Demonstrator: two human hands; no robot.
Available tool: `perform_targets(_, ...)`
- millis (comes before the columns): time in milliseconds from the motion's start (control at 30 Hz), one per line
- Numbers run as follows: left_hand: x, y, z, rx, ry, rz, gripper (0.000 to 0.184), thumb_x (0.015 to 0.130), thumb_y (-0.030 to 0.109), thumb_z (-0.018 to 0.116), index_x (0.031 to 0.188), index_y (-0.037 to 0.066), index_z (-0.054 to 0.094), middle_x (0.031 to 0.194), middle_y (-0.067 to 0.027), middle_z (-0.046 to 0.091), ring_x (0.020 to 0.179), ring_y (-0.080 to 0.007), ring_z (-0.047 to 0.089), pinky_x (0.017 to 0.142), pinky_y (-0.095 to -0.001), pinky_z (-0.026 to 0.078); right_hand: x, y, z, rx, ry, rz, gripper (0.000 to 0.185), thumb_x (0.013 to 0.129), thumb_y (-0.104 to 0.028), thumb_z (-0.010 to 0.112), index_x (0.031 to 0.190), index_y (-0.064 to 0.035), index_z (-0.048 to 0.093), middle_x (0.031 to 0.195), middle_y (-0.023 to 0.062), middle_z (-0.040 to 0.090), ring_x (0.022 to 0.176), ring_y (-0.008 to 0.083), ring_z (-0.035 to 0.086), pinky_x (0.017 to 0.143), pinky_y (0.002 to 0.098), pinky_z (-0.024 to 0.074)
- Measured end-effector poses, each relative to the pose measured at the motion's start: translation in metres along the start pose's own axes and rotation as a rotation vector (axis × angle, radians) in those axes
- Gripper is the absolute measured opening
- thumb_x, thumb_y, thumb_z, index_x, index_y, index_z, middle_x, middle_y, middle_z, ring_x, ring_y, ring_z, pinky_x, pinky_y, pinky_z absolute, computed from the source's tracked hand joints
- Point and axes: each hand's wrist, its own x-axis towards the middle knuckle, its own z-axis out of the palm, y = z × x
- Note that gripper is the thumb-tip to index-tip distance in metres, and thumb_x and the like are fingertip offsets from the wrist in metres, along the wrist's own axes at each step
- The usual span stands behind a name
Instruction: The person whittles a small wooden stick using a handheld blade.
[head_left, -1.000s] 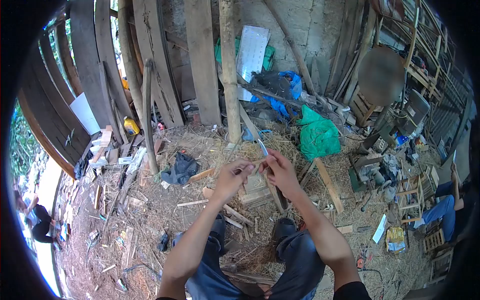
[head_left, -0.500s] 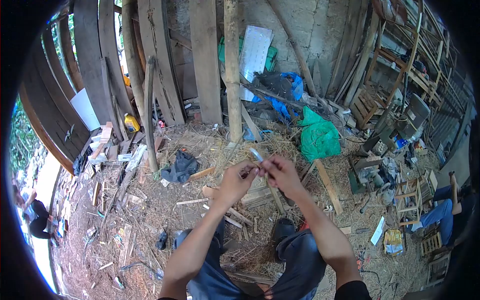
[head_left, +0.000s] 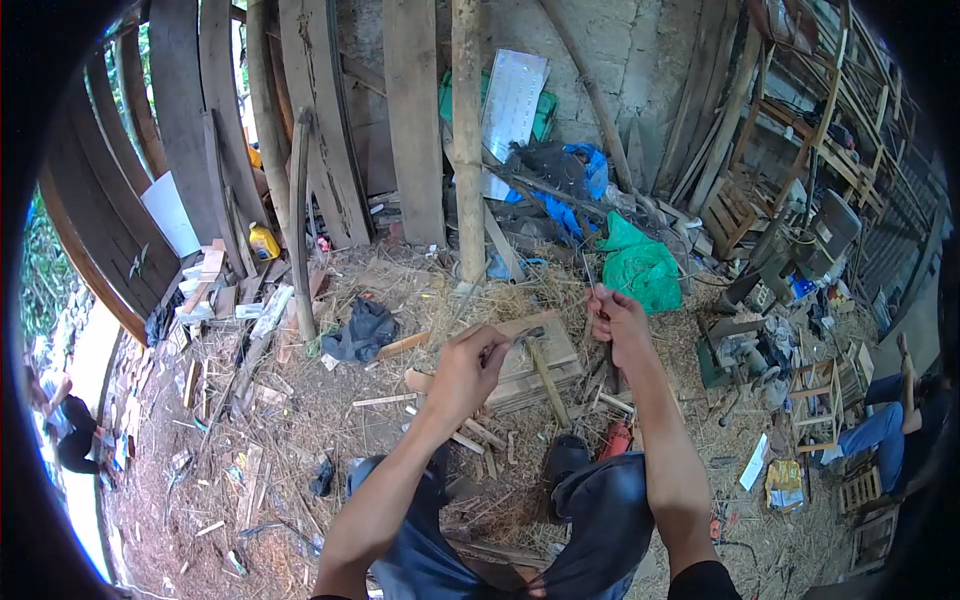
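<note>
My right hand (head_left: 622, 325) is closed around a slim tool that looks like a knife (head_left: 611, 372), its dark handle pointing down below the fist and a thin blade rising above it. My left hand (head_left: 468, 370) is held apart from it, thumb and fingers pinched together; whatever they hold, if anything, is too small to make out. Below and between the hands, a hammer (head_left: 548, 385) with a wooden handle rests against a wooden block (head_left: 555, 345). A red object (head_left: 617, 438), partly hidden by my right forearm, lies near my shoe (head_left: 568, 455).
Straw, wood scraps and a black plastic bag (head_left: 362, 332) litter the ground. A green sack (head_left: 640, 265) lies ahead, beyond a wooden post (head_left: 467, 150). Machinery (head_left: 800, 240) stands at right. A person (head_left: 880, 430) sits at the right edge; another (head_left: 70, 420) is at far left.
My hands were together around the tool and have parted. The right hand has moved right with the knife-like tool, uncovering the hammer and block; the left stays nearly in place.
</note>
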Motion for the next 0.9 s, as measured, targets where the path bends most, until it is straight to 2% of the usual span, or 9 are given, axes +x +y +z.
perform_targets(167,0.0,-0.009,0.002,0.05,-0.013,0.018,0.008,0.08,0.004,0.064,0.085,-0.001,0.062,0.071,-0.0134,0.058,0.059,-0.0208,0.056,0.055,-0.0306,0.043,-0.008,0.016,0.007,0.073,-0.046,0.02,0.02,0.088,-0.022,0.06,0.086,-0.0027,0.057,0.068,-0.001,0.053,0.045,0.0042,0.036,0.039,0.019,0.0266)
perform_targets(267,0.004,-0.005,0.01,0.026,0.038,0.008,0.008,0.08,0.004,0.063,0.086,-0.001,0.062,0.072,-0.0133,0.058,0.06,-0.0211,0.056,0.055,-0.0302,0.043,-0.025,0.022,0.043,0.0,-0.065,0.054,0.02,0.089,-0.022,0.059,0.086,-0.0023,0.057,0.069,-0.0009,0.053,0.045,0.0041,0.036,0.039,0.0193,0.0258)
perform_targets(333,0.007,-0.011,0.019,-0.021,0.083,0.067,0.008,0.081,0.003,0.062,0.087,-0.002,0.063,0.075,-0.0135,0.059,0.061,-0.0213,0.057,0.056,-0.0303,0.043,-0.032,0.031,0.061,-0.042,-0.267,0.137,0.019,0.09,-0.021,0.058,0.087,-0.0016,0.057,0.068,-0.0002,0.053,0.045,0.004,0.036,0.039,0.0199,0.025)
perform_targets(433,0.007,-0.007,0.013,-0.031,0.07,0.028,0.009,0.082,0.003,0.062,0.089,-0.002,0.063,0.075,-0.0134,0.059,0.062,-0.0215,0.057,0.057,-0.0304,0.044,-0.025,0.029,0.06,-0.092,-0.338,0.095,0.019,0.091,-0.02,0.056,0.087,-0.0014,0.057,0.067,0.0005,0.053,0.044,0.0046,0.036,0.039,0.0203,0.0246)
perform_targets(600,0.009,0.0,0.006,-0.02,0.029,-0.008,0.01,0.081,0.003,0.063,0.089,-0.002,0.063,0.075,-0.0127,0.059,0.063,-0.0207,0.056,0.057,-0.0298,0.043,-0.02,0.017,0.055,-0.082,-0.297,0.1,0.019,0.091,-0.019,0.056,0.086,-0.0007,0.057,0.066,-0.0003,0.053,0.045,0.0042,0.036,0.039,0.0207,0.0257)
perform_targets(667,0.005,0.001,0.0,-0.013,0.023,-0.009,0.01,0.081,0.003,0.063,0.089,-0.002,0.063,0.075,-0.0125,0.059,0.063,-0.0207,0.056,0.058,-0.0296,0.043,-0.01,0.013,0.042,-0.071,-0.052,0.011,0.018,0.091,-0.018,0.056,0.088,-0.0005,0.057,0.069,0.0001,0.054,0.046,0.0036,0.037,0.04,0.0203,0.0266)
perform_targets(767,-0.003,-0.003,-0.011,-0.019,0.001,-0.049,0.01,0.079,0.002,0.064,0.088,-0.002,0.063,0.076,-0.0126,0.06,0.063,-0.0213,0.056,0.058,-0.0301,0.043,0.003,0.004,0.011,0.014,-0.054,0.009,0.018,0.09,-0.018,0.057,0.091,-0.0004,0.057,0.072,0.0009,0.055,0.047,0.0042,0.038,0.04,0.0203,0.028)
perform_targets(900,-0.002,-0.007,-0.007,-0.05,0.01,-0.018,0.009,0.079,0.001,0.064,0.088,-0.001,0.063,0.077,-0.0136,0.061,0.062,-0.0217,0.056,0.058,-0.0317,0.044,-0.011,0.017,0.025,0.006,-0.1,0.017,0.018,0.09,-0.019,0.057,0.092,-0.0003,0.057,0.073,0.0006,0.055,0.046,0.0053,0.038,0.04,0.0206,0.0296)
